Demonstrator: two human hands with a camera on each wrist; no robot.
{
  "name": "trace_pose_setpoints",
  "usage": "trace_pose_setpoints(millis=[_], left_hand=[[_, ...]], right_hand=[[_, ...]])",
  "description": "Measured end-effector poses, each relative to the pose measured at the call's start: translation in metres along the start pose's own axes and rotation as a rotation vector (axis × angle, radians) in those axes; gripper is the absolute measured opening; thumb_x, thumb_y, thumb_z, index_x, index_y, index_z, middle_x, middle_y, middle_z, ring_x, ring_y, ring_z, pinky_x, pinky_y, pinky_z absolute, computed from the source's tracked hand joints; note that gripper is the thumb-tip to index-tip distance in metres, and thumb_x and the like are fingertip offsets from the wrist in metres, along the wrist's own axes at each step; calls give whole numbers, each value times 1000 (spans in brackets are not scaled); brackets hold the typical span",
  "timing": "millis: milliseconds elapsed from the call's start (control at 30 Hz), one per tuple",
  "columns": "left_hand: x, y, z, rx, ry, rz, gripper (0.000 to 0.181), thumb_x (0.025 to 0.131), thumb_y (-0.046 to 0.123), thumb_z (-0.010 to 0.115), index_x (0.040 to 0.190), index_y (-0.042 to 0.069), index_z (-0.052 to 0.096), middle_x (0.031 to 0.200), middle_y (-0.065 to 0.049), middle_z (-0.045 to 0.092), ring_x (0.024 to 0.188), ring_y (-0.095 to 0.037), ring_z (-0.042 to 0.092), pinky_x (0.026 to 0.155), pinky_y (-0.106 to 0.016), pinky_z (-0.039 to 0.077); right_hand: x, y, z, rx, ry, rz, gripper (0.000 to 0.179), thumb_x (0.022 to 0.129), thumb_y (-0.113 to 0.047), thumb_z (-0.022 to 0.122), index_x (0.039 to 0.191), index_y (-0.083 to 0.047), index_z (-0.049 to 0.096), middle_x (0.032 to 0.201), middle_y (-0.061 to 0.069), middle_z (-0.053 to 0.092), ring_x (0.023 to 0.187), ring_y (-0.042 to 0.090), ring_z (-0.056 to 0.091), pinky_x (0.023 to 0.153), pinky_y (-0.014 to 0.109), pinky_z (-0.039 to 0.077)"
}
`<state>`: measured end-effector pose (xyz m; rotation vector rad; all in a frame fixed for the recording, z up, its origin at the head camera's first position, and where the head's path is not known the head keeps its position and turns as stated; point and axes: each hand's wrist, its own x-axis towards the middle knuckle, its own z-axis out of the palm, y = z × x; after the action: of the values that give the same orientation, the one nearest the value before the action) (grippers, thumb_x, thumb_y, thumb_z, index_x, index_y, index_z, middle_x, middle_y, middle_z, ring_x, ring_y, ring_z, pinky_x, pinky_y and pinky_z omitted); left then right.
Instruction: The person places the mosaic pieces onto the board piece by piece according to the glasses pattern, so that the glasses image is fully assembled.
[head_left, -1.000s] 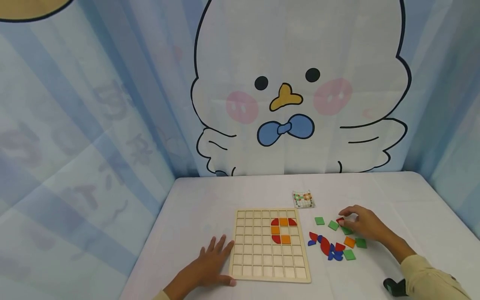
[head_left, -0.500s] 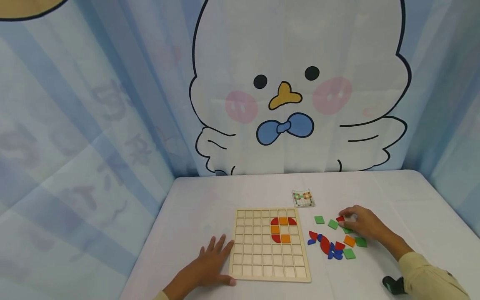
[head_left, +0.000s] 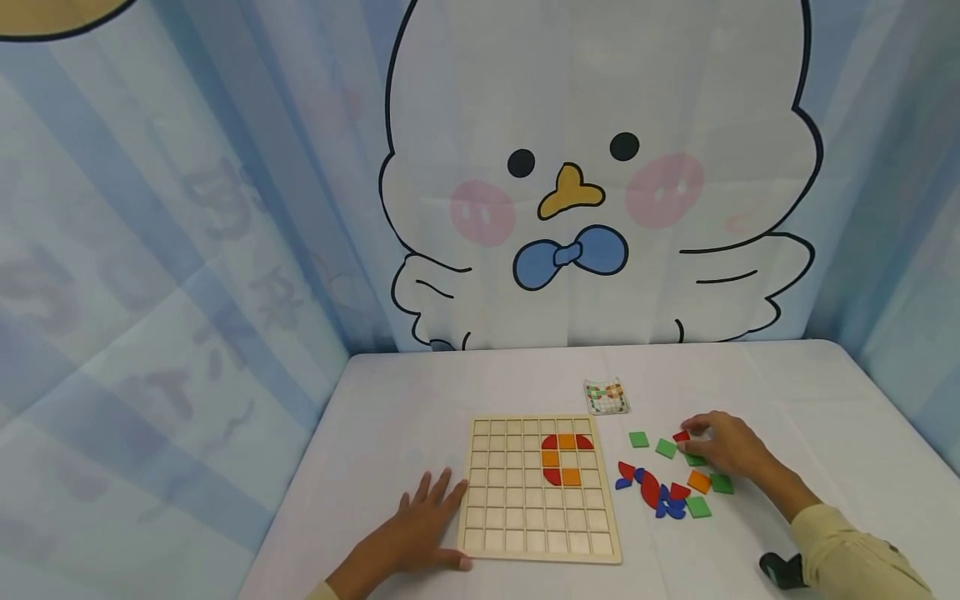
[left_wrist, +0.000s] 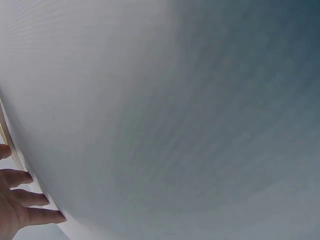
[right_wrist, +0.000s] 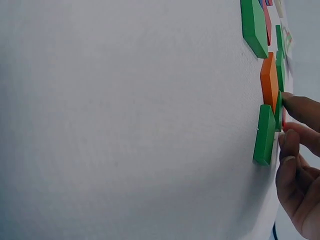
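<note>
A wooden grid board (head_left: pixel 501 518) lies on the white table, with several red and orange pieces set in its upper right cells. My left hand (head_left: pixel 417 527) rests spread at the board's lower left corner, fingertips and thumb touching its edge. In the left wrist view, the fingers (left_wrist: pixel 35 216) lie straight along that edge. To the right of the board, my right hand (head_left: pixel 726 444) pinches a small red piece (head_left: pixel 681 436) between thumb and index finger. A green square tile (head_left: pixel 696 459) lies just under the thumb; the red piece's exact outline is partly hidden.
Loose pieces lie between board and right hand: green tiles (head_left: pixel 665 448), an orange tile (head_left: pixel 699 482), red pieces (head_left: pixel 650 492) and blue pieces (head_left: pixel 676 509). Behind the board is a small pattern card (head_left: pixel 607 398). A dark object (head_left: pixel 782 572) sits by the right sleeve.
My right hand has shifted very slightly, and more of the red piece shows between its fingers. The left hand and the board stay where they were.
</note>
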<state>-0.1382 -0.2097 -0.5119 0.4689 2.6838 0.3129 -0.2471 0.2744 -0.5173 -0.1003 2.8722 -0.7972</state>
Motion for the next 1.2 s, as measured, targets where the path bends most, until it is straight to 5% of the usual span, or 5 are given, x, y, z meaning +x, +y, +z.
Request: trace_pose_setpoints(millis=[500,933,1200], left_hand=[[0,0,0,1,5,0,111,74,74,69,160,17,27,166,-22,19,149,-54,15,107,-77,28],[1,0,1,12,3,-5,111,74,75,68,160,18,27,166,-21,19,149,-54,16,107,-76,29],[-1,1,-1,23,0,1,109,75,74,68,159,18,28,166,-22,20,148,-55,18,107,-76,30]], right_hand=[[-1,-3,2,58,17,-45,25,91,-10,73,113,-4,64,96,12,66,88,25,59,83,50,56],[-5,-10,1,102,-25,-93,31,93,-13,69,123,-4,63,95,10,66,78,18,56,63,26,54],[-8,-23,7,201,-64,-127,30,93,-14,69,120,-3,63,89,6,63,64,19,54,56,28,54]])
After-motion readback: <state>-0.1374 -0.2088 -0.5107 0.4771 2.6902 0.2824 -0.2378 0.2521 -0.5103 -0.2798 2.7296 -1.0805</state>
